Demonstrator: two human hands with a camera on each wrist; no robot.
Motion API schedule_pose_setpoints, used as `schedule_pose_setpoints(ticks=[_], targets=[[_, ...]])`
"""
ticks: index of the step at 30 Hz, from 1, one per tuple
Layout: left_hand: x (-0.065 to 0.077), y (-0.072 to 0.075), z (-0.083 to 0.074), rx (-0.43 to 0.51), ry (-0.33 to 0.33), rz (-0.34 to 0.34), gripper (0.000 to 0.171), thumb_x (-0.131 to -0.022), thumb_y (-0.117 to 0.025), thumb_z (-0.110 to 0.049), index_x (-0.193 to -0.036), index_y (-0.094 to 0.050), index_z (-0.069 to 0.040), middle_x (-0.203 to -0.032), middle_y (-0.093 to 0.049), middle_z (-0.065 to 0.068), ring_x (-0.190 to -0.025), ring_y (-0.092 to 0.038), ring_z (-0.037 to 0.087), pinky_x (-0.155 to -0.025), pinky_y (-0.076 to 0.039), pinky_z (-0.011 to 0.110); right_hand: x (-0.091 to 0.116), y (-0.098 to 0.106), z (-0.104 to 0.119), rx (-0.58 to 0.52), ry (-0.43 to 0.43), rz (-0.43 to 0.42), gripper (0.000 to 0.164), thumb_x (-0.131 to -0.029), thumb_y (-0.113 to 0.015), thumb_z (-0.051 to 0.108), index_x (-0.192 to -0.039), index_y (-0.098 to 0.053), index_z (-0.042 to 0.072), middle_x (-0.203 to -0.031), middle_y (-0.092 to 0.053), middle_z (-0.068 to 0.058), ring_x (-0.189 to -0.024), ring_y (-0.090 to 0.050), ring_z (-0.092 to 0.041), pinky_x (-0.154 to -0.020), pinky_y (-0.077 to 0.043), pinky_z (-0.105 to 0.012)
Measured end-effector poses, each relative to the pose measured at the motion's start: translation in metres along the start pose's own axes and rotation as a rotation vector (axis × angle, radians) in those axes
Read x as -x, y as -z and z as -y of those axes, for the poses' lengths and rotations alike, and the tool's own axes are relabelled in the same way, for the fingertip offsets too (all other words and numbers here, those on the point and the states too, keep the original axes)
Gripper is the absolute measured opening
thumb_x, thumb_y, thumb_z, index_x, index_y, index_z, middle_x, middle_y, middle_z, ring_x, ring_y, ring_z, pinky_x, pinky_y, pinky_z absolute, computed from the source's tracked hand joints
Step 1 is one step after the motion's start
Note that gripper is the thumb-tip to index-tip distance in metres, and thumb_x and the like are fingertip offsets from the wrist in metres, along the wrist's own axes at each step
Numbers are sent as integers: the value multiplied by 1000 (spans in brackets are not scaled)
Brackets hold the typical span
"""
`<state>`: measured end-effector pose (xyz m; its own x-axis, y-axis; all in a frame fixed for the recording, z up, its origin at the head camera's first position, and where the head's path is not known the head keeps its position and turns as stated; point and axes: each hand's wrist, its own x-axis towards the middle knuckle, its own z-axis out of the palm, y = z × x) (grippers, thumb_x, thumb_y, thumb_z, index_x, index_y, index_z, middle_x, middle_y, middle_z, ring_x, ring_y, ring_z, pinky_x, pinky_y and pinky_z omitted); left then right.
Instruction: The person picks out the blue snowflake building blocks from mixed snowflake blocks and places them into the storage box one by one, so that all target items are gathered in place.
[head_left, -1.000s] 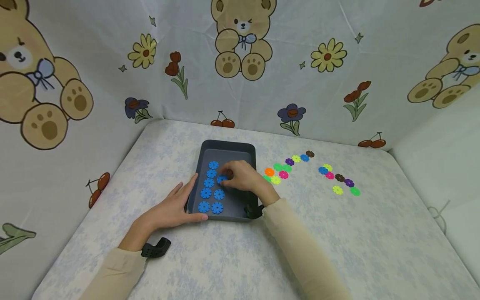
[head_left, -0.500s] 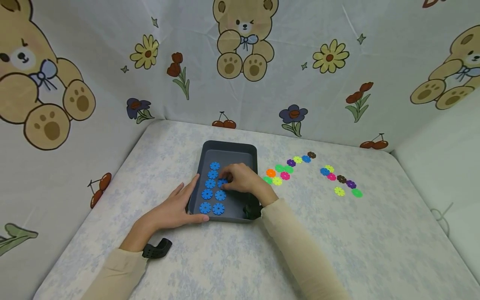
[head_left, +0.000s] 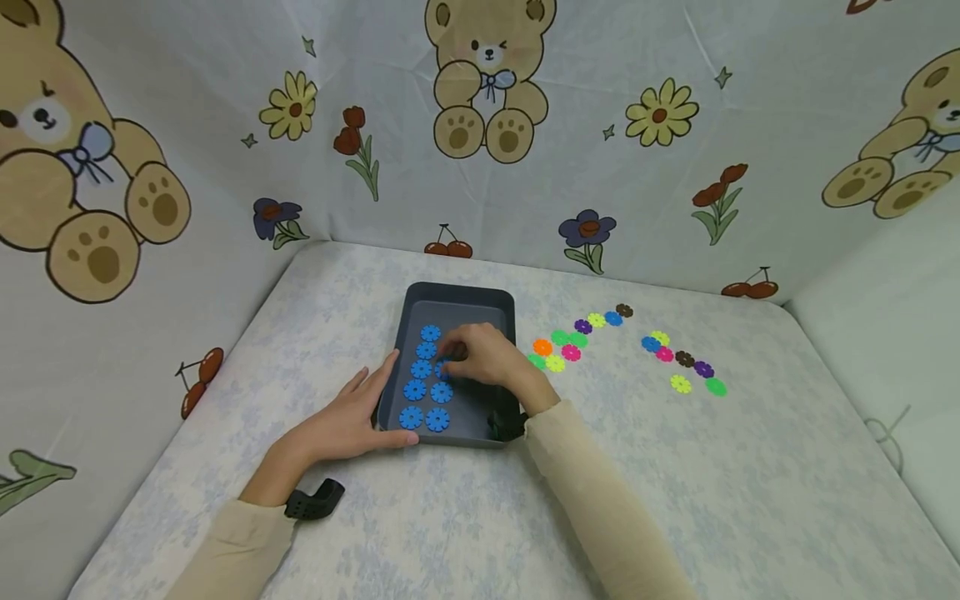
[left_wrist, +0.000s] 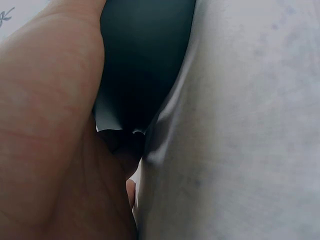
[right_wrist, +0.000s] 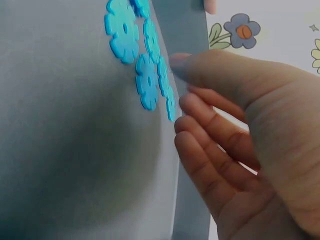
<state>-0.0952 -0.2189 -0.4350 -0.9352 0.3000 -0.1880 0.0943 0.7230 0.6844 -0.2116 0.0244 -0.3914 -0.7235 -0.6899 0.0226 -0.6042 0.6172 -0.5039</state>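
A dark grey tray (head_left: 471, 421) holds several blue notched plastic discs (head_left: 411, 417) in two columns along its left side. My left hand (head_left: 337, 425) lies against the tray's near left corner, fingers straight along the side wall and thumb across the front edge. Inside the tray, my right hand (head_left: 487, 358) hovers low, its fingertips over the top disc (head_left: 441, 372) of the right-hand column, which they partly cover. In the right wrist view the thumb and fingers are apart with nothing between them, close beside a blue disc (right_wrist: 146, 82). My palm (left_wrist: 50, 125) fills much of the left wrist view.
Right of the tray, loose discs in several colours lie on the pale patterned tabletop, including an orange disc (head_left: 542, 347) and a brown disc (head_left: 684, 359). A printed cloth (head_left: 495, 192) stands behind the table. A black wrist strap (head_left: 315, 500) circles the left wrist.
The disc under my right fingertips has shifted slightly toward me in line with its column, and the fingers now cover more of it. My left hand stays at the tray corner.
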Motion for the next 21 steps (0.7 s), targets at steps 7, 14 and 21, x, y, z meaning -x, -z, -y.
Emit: schedule_pose_setpoints(ticks=[7, 14, 21], targets=[[-1, -1, 0, 1, -3, -1, 128, -80, -74, -74, -166, 12, -32, -174, -6, 8, -157, 6, 48, -118, -15, 77, 3, 7, 1, 1, 6, -48, 24, -94, -79, 19, -114, -78, 8, -107, -76, -5, -95, -71, -19, -86, -59, -32], [-1, -1, 2, -4, -7, -2, 128, -80, -74, -73, -166, 13, -32, -174, -4, 8, -157, 6, 48, -119, -13, 76, 9, 15, -1, 6, 24, -83, 24, -94, -78, 21, -114, -78, 7, -107, -76, -4, -94, -69, -19, -89, -58, -32], [-2, -1, 2, 0, -31, -9, 129, -81, -75, -72, -166, 12, -30, -174, -4, 8, -157, 7, 47, -121, -10, 73, 16, 21, -6, -9, 2, -119, 27, -94, -78, 21, -116, -77, 5, -110, -76, -5, -100, -70, -20, -95, -58, -34]])
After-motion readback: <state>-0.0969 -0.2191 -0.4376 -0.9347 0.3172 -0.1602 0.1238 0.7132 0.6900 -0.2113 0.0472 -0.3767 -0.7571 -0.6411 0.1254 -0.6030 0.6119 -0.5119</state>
